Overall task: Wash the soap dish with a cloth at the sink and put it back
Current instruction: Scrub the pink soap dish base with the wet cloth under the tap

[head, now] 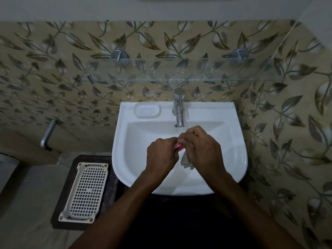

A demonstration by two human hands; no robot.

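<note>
Over basin (233, 141) — pink soap dish (52, 146), mostly hidden, both hands' fingers clamped on it.

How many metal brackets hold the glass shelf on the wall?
2: a left bracket and a right bracket, both above the glass shelf. No other shows.

Left hand (162, 154): curled closed, back up, fingertips pinching inward toward the right. Right hand (201, 150): curled closed, knuckles up, just beside the left, fingertips meeting it. Both forearms bare, converging forward.
</note>
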